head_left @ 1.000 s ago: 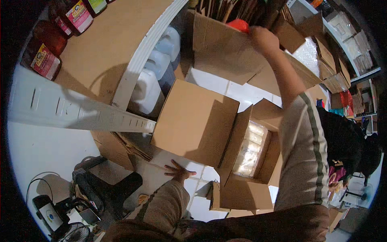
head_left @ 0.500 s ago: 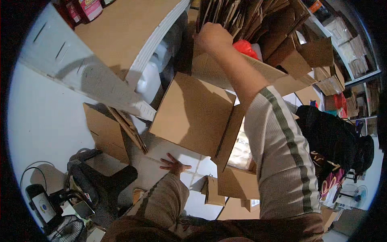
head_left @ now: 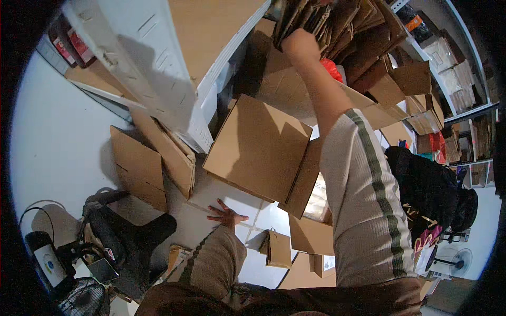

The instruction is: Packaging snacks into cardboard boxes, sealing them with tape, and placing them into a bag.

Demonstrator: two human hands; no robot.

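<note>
My right hand (head_left: 301, 46) reaches to the far side, closed at the edge of upright flattened cardboard (head_left: 324, 23) packed in a large cardboard box (head_left: 287, 79); its fingertips are hidden. A red plastic bag (head_left: 332, 69) lies in that box, beside my right forearm. My left hand (head_left: 227, 215) is held over the tiled floor, fingers spread, with nothing in it. Between the hands stands a brown carton (head_left: 258, 147) with its broad face up. An open carton beside it, partly behind my right sleeve, holds pale clear-wrapped packs (head_left: 318, 200).
A white shelf unit (head_left: 158, 58) stands at the left, with cardboard sheets (head_left: 138, 168) leaning by the wall. Near left are a black chair-like frame (head_left: 132, 226) and a fan (head_left: 87, 297). A black backpack (head_left: 429, 184) and metal shelving (head_left: 469, 113) are at the right.
The view has shifted, showing more of the shelf's side. My right hand stays at the cardboard, slightly farther right in the picture. My left hand remains spread in nearly the same place.
</note>
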